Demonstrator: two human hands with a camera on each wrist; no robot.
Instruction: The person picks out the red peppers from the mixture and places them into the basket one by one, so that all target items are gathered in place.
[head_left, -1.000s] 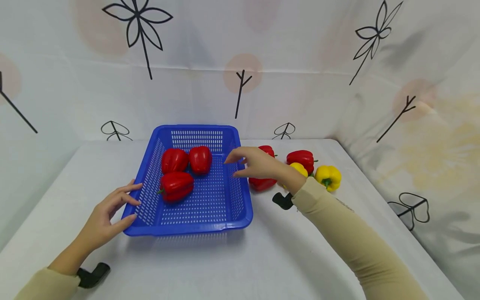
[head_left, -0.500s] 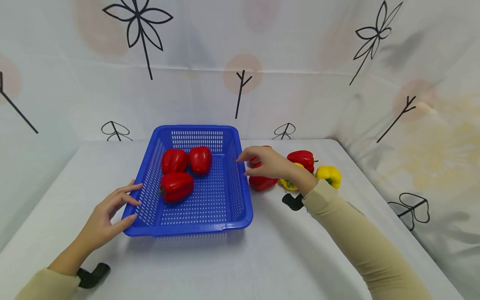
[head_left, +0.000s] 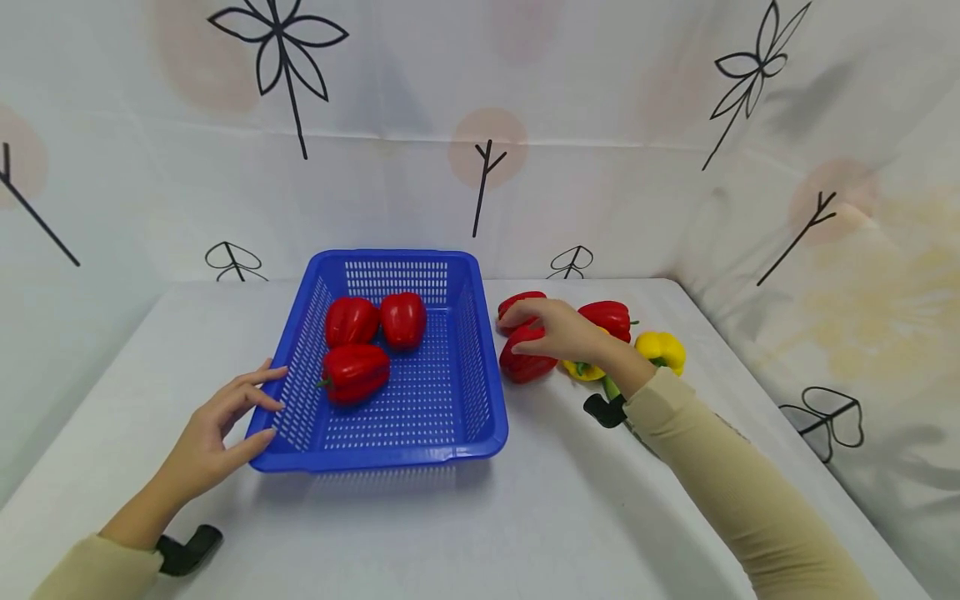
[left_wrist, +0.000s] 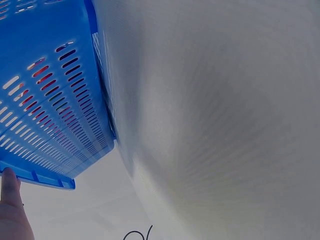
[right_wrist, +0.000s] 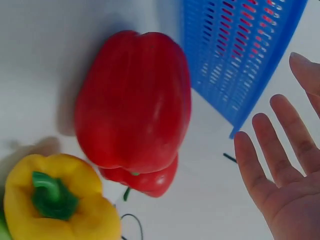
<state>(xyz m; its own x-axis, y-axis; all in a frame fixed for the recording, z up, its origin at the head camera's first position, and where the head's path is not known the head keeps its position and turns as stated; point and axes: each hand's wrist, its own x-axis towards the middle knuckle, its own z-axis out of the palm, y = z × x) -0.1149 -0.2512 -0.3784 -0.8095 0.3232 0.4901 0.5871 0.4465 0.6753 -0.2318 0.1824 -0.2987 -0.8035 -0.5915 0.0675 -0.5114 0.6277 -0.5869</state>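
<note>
A blue plastic basket (head_left: 420, 456) stands on the table with three red bell peppers (head_left: 356, 372) inside, in its left and middle part. My left hand (head_left: 217, 429) touches the basket's left rim with spread, relaxed fingers; one fingertip shows at the rim in the left wrist view. My right hand (head_left: 558, 333) hovers right of the basket, above two red bell peppers, fingers bent loosely and holding nothing. In the right wrist view the nearer red bell pepper (right_wrist: 135, 105) lies apart from the fingers (right_wrist: 255, 170), beside the basket wall (right_wrist: 220, 55).
Farther right lie another red bell pepper (head_left: 609, 318) and two yellow bell peppers (head_left: 662, 350), one partly behind my right wrist. Something green (head_left: 611, 388) peeks out by that wrist. A white patterned cloth (head_left: 375, 183) hangs behind the white table.
My right hand has moved right, from over the basket's right rim to above the red bell peppers outside it. The left hand and the basket have stayed put.
</note>
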